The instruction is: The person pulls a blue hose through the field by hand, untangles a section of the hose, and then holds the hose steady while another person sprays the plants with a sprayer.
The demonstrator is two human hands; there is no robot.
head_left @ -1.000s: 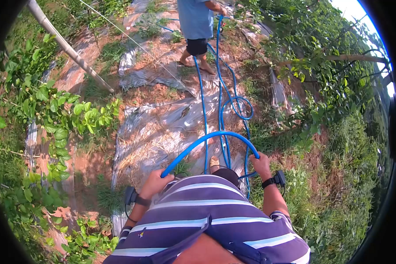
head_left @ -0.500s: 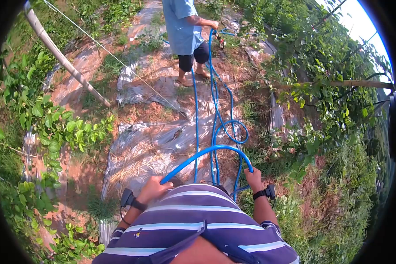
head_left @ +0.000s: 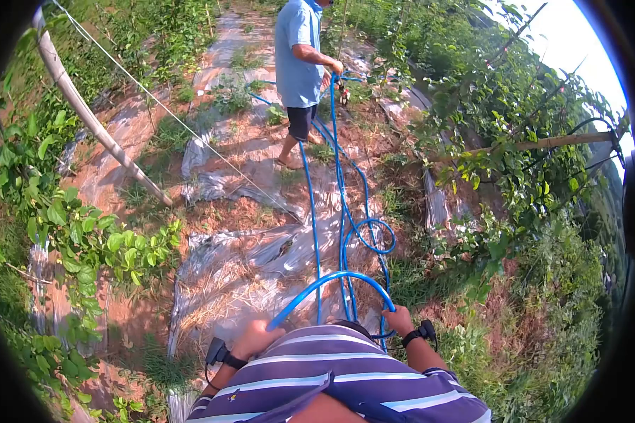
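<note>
A blue hose (head_left: 335, 276) arches up between my two hands in front of my striped shirt. My left hand (head_left: 255, 338) is closed round its left end of the arch, close to my belly. On the right side of the arch, my right hand (head_left: 400, 321) grips the same hose with fingers wrapped round it. More lengths of the hose run forward along the ground, with a loose loop on the right. Another person (head_left: 300, 60) in a light blue shirt stands ahead, holding part of the hose at waist height.
Plastic sheeting (head_left: 261, 247) with dry straw covers the ground. A leaning pole (head_left: 85, 113) and a taut wire (head_left: 183, 123) cross the left side. Leafy plants (head_left: 85, 240) line both sides, and a horizontal pole (head_left: 529, 145) juts in from the right.
My hands and the hose arch sit lower in view. The person ahead has turned and shifted slightly right, their hand still on the hose.
</note>
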